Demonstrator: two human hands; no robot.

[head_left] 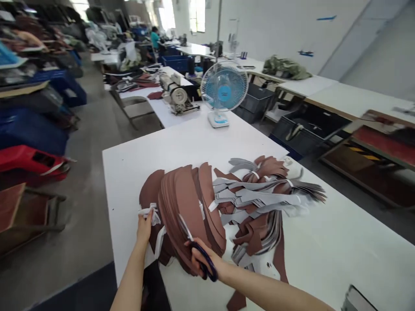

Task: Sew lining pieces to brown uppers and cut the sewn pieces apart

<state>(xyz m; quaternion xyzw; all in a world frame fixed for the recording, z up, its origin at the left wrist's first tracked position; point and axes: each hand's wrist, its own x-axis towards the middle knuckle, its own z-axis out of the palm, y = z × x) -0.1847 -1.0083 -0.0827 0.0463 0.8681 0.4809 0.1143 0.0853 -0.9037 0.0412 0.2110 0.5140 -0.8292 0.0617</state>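
A fanned bundle of brown cut pieces (184, 207) lies on the white table (340, 250) in front of me. My left hand (144, 226) pinches the white tie strip (149, 212) at the bundle's left edge. My right hand (202, 259) grips dark-handled scissors (197, 248), whose blades lie over the brown pieces. More brown and grey cut pieces (259, 198) lie tied and heaped just to the right.
A small blue fan (223, 88) stands at the table's far end, with a sewing machine (177, 93) and a metal chair (134, 106) beyond. Stacked crates (29, 129) line the left aisle. Dark bins (308, 125) sit under benches at right. A person (154, 39) works far off.
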